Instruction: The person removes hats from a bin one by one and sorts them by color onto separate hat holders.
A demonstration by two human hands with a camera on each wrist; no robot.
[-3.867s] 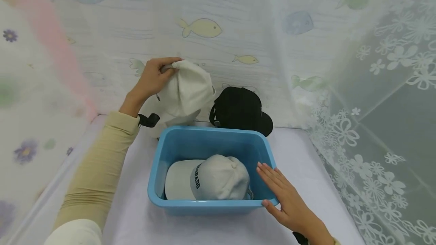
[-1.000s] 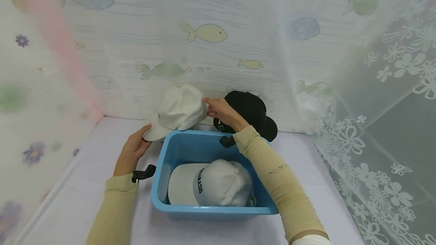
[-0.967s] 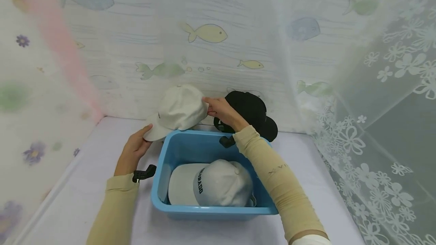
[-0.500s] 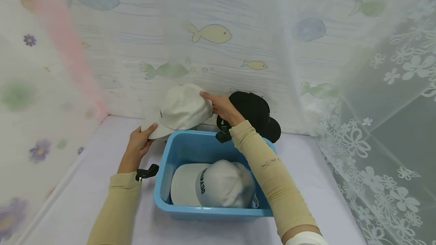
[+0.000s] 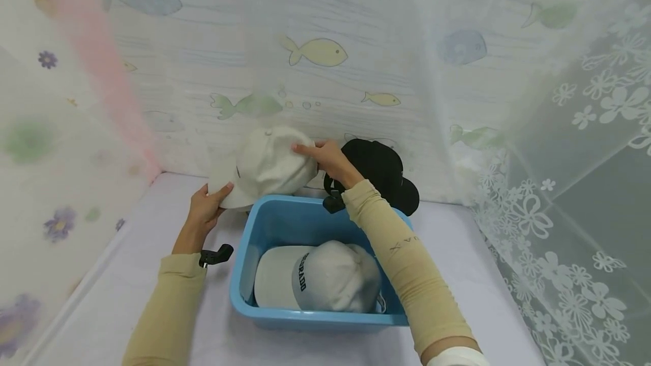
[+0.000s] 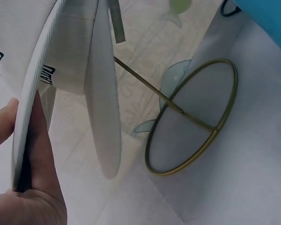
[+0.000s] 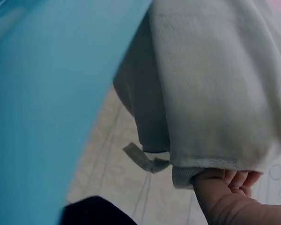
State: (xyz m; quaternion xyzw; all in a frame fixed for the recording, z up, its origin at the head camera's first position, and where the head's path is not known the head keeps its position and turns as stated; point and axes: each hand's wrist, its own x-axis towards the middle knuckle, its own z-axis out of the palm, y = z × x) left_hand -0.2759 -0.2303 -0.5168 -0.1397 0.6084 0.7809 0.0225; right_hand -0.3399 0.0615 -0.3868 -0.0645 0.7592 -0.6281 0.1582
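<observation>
A white cap (image 5: 272, 162) is held by both hands behind the bin. My left hand (image 5: 204, 207) pinches its brim, thumb on top and fingers underneath. At the cap's rear edge my right hand (image 5: 333, 162) grips the fabric, with the thumb outside and curled fingers (image 7: 239, 180) showing below the hem. Close behind it, the left wrist view shows a second white cap (image 6: 103, 108) with dark lettering. A brass-coloured stand (image 6: 182, 112) with a round base is beside that one. Inside the blue bin (image 5: 320, 316) lies a pale cap (image 5: 338, 275) lettered in dark print.
To the right of the hands, a black cap (image 5: 373, 171) sits at the back, its brim facing right. The bin stands on a white-covered table (image 5: 458, 275). Fish-patterned curtain (image 5: 315, 16) hangs behind, and a lace-flower curtain (image 5: 559, 275) runs along the right.
Since the earliest frame, my left hand has gone from the white cap's crown to its brim. My right hand has left the bin's rim for the cap's rear edge, its thumb lately shifting left.
</observation>
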